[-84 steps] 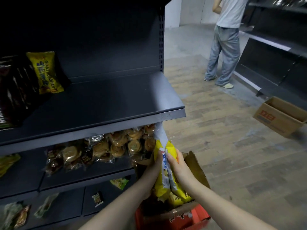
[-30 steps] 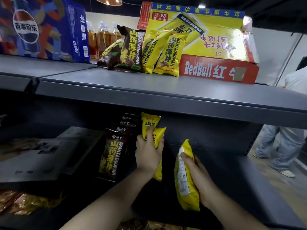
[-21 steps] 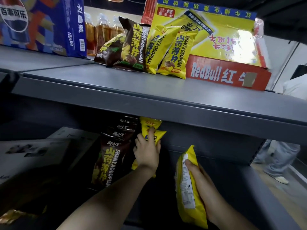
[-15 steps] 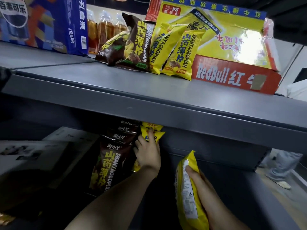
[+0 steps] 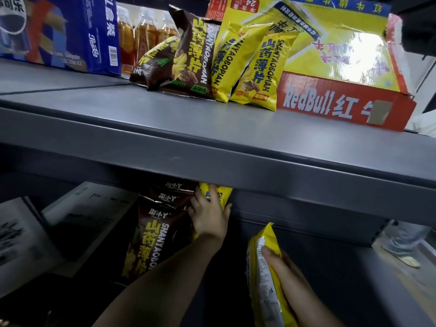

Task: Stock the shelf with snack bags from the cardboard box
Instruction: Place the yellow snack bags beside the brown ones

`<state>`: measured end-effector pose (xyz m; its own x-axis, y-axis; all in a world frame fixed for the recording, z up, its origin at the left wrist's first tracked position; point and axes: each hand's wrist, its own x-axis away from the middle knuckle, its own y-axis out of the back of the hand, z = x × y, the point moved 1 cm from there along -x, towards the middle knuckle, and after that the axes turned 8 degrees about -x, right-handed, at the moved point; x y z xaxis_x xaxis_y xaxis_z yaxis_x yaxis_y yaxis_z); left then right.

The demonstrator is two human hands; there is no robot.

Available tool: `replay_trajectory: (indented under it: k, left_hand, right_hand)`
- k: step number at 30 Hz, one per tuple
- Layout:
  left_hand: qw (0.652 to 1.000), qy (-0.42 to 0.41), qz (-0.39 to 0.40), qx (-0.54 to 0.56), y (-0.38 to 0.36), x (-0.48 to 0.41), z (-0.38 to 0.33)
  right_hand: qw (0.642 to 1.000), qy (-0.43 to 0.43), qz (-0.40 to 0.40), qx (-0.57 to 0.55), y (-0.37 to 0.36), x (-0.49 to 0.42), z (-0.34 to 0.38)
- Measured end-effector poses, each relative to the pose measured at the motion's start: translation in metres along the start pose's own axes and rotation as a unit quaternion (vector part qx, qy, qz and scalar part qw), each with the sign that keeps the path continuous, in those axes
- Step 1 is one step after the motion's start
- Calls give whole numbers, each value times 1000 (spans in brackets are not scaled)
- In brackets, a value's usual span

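Note:
On the lower shelf (image 5: 354, 274) yellow snack bags (image 5: 224, 192) stand upright beside a row of dark brown snack bags (image 5: 151, 232). My left hand (image 5: 210, 218) lies palm-first against the yellow bags, fingers stretched up over them, just under the edge of the upper shelf (image 5: 212, 147). Lower right, my right hand (image 5: 282, 267) grips another yellow snack bag (image 5: 264, 286) upright, its printed back toward me, apart from the row. The cardboard box is out of view.
On the upper shelf lean brown and yellow snack bags (image 5: 254, 72) against a red-and-yellow RedBull carton (image 5: 342, 102), with tea bottles (image 5: 146, 36) and a blue Pepsi case (image 5: 59, 31) to the left. White printed boxes (image 5: 82, 220) lie lower left. A person's legs (image 5: 405, 241) stand at right.
I came up from the box to the shelf with the yellow bags. My left hand pushed its bags back against the brown row; the right hand's bag sank lower in view.

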<state>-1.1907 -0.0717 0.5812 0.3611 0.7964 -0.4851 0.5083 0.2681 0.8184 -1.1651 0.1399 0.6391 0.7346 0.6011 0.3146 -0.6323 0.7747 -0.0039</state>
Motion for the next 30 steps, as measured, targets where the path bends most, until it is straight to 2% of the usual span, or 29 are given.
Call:
replay_trajectory:
  k: [5,8,13,21,24,27,30]
  left_hand:
    - [997,-41,-45,38,8,22,7]
    - [997,-68,-39,25,8,47,13]
    - [997,-67,-36,14,-4,50,26]
    - [998,-60,29,0,-14,45,26]
    - [997,-64,31,5,3,54,26]
    - [993,-111,18,25,29,76,27]
    - [983,-149,31,100,49,101,39]
  right_hand:
    - [1000,6,-3,-3,-3,3,1]
    - [1000,0,2,-16,-7,4,-1]
    - [999,-10,14,-34,-11,4,-9]
    - [999,-5,3,-44,-8,13,-14]
    - [998,21,-1,-60,-10,14,-9]
    - [995,77,-21,-65,-14,4,-2]
    - [986,154,-51,-37,-27,-12,10]
